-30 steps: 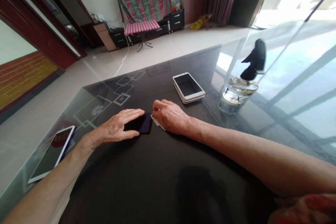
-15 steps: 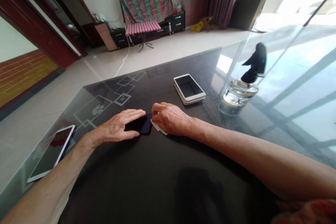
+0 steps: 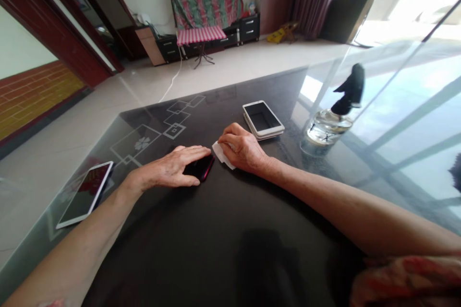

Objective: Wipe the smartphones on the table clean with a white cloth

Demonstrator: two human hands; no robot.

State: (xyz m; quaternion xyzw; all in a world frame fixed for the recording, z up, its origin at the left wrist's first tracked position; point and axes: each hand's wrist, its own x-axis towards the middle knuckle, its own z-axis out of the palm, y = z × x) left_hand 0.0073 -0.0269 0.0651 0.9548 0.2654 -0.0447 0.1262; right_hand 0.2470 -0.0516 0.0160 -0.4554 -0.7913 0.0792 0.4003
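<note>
My left hand [image 3: 175, 167] is closed around a dark smartphone [image 3: 198, 169], fingers along its far edge and thumb along its near edge. The phone's red side shows at its right end; the hand covers its left part. My right hand [image 3: 245, 148] pinches a folded white tissue [image 3: 224, 155] just right of the phone, apart from it. Behind that hand sits a stack of white devices, topped by a white phone [image 3: 263, 117] with a dark screen. A white tablet [image 3: 86, 194] lies beyond my left forearm.
A clear spray bottle [image 3: 329, 127] with a black trigger head stands to the right on the glossy dark table [image 3: 187, 240]. Past the table's far edge are a small stand with a striped cloth [image 3: 201, 35] and a low black cabinet [image 3: 249, 29].
My right hand has drawn the tissue slightly away from the phone, up and to the right. The phone's red edge now shows more. The whole view has shifted a little.
</note>
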